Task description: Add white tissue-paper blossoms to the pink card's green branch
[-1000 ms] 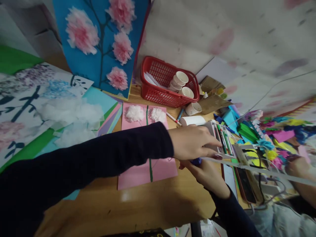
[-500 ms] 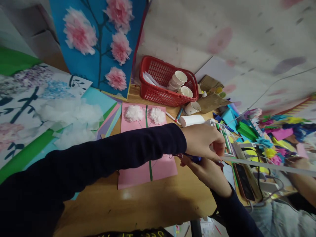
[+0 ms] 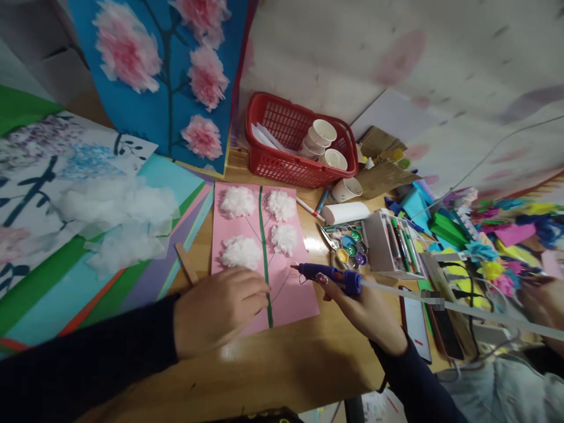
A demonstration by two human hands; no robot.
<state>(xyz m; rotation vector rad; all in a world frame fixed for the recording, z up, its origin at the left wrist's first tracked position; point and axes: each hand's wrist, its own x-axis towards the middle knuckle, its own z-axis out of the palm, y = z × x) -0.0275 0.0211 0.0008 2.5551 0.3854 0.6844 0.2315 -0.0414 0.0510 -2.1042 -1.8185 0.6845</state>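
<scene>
Pink paper (image 3: 286, 299) lies on the table, with a green stem (image 3: 265, 247) down its middle, thin drawn branches and several white fluffy tissue flowers (image 3: 240, 252). My left hand (image 3: 224, 305) rests over the paper's lower left part, just below one flower. Its fingers are stretched toward the stem and slightly bent; nothing shows in them. In my right hand (image 3: 359, 305) is a blue glue gun (image 3: 330, 276), its tip pointing left over the paper's right edge. A long whitish glue stick (image 3: 462, 306) sticks out of the gun's back to the right.
A red basket (image 3: 299, 174) with paper cups stands behind the paper. Right of it are a paint palette (image 3: 350, 249), a box of markers (image 3: 382, 249) and phones (image 3: 414, 323). Coloured sheets and white tissue (image 3: 118, 205) lie left. Another person's hand (image 3: 544, 299) is at far right.
My left hand has swung back from beside the glue gun to the lower left of the paper, uncovering the lower flowers and palette. My right hand keeps the glue gun in nearly the same place.
</scene>
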